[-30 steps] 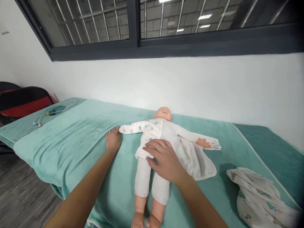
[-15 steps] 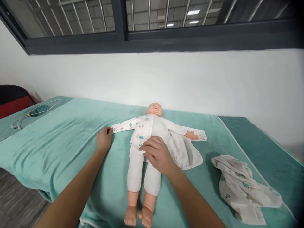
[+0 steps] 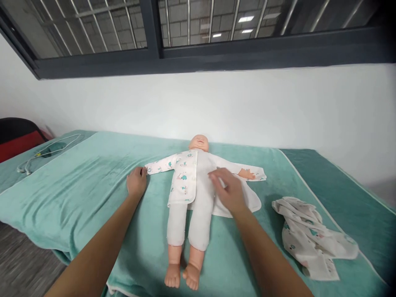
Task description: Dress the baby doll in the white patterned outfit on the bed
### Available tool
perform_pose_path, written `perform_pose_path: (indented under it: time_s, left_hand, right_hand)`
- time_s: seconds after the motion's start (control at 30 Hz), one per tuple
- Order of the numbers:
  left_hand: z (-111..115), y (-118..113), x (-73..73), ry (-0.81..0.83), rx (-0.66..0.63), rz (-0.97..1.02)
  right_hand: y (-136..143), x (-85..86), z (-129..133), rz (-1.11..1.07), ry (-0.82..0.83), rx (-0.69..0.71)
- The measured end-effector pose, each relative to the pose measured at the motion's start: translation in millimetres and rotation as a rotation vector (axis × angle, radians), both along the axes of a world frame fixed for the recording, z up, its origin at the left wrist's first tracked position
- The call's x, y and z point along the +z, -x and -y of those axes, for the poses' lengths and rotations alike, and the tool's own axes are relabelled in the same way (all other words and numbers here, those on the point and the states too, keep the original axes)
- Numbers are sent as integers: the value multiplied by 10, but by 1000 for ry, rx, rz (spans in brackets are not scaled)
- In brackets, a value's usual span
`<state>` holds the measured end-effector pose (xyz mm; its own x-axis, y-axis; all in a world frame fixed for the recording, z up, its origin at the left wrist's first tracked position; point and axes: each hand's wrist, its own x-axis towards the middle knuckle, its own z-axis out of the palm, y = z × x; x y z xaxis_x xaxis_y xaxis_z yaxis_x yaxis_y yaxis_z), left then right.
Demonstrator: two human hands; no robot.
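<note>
A baby doll (image 3: 202,185) lies on its back with its legs toward me. It wears a white baby jacket (image 3: 185,177) with a small green print. The jacket's left half covers that side of the chest; the other half is spread out on the bed. My left hand (image 3: 137,181) is closed on the cuff of the left sleeve (image 3: 161,166), which hides the doll's hand. Over the doll's right side hovers my right hand (image 3: 228,189), slightly blurred, fingers apart and nothing in them. The doll's other hand (image 3: 246,173) shows against the unfolded right sleeve.
A green sheet (image 3: 105,165) covers the bed. At right lies a crumpled printed garment (image 3: 312,237). A pale cord (image 3: 58,149) rests at the far left, near a red and black chair (image 3: 20,138). Behind the bed stands a white wall (image 3: 247,107) below a barred window.
My right hand has left the jacket's lower front edge and moved right and slightly up. The printed half now lies flat. My left hand stays at the cuff.
</note>
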<state>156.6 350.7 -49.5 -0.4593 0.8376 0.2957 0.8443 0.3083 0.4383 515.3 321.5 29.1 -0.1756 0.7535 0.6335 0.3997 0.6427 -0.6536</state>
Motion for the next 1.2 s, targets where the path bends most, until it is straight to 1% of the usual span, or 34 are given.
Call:
perform_pose_path:
  time_s: [0.07, 0.1, 0.17, 0.2, 0.23, 0.3, 0.37, 0.43, 0.47, 0.53, 0.6, 0.63, 0.7, 0.73, 0.8, 0.87, 0.93, 1.0, 1.03, 1.07, 1.13, 1.2]
  left_hand:
    - [-5, 0, -1, -1, -5, -17]
    - [-7, -1, -2, -3, -8, -25]
    - [-4, -10, 0, -11, -14, -42]
    - [1, -18, 4, -18, -16, -50]
    - [9, -30, 9, -29, -13, -57]
    - [26, -69, 28, -67, -9, -96]
    - [34, -145, 69, -112, -61, -169]
    - [18, -295, 149, -153, -187, -220]
    - [-2, -407, 207, -174, -266, -218]
    - [-75, -706, 360, -240, -405, -140]
    - [-187, -1069, 550, -333, -518, -36]
    - [-252, -1251, 653, -343, -595, 22]
    - [-385, -1572, 853, -254, -743, 143]
    - [-445, -1701, 944, -189, -802, 154]
    - [-539, -1901, 1093, -33, -864, 116]
    - [-594, -2064, 1194, 93, -915, -1]
    - [-620, -2247, 1249, 182, -963, -195]
    - [-638, -2476, 1261, 255, -982, -418]
    - [-651, -2603, 1254, 286, -982, -501]
    - [-669, -2729, 1239, 306, -984, -551]
    - [-726, -2946, 1199, 323, -1003, -570]
    - [-806, -3070, 1164, 338, -1031, -551]
  right_hand:
    - [-226, -27, -244, -70, 76, -212]
    - [-349, -54, -368, -88, 117, -297]
    - [-582, -130, -572, -139, 231, -449]
    - [-680, -175, -639, -192, 313, -519]
    - [-760, -219, -681, -226, 355, -568]
    - [-859, -296, -708, -294, 413, -626]
    - [-892, -351, -708, -354, 427, -645]
    - [-898, -381, -723, -435, 438, -657]
    - [-902, -388, -738, -486, 444, -659]
    - [-929, -389, -770, -605, 462, -640]
    - [-986, -374, -783, -752, 478, -597]
    - [-1021, -362, -780, -834, 486, -572]
    - [-1087, -335, -760, -999, 511, -522]
    - [-1110, -323, -747, -1072, 530, -495]
    - [-1121, -303, -731, -1175, 573, -438]
    - [-1087, -282, -732, -1267, 613, -357]
    - [-1025, -249, -746, -1386, 618, -243]
    - [-964, -198, -759, -1477, 592, -131]
    - [-941, -170, -760, -1489, 573, -83]
    - [-927, -143, -756, -1475, 555, -41]
    - [-924, -105, -741, -1447, 527, 59]
    - [-949, -105, -732, -1468, 506, 143]
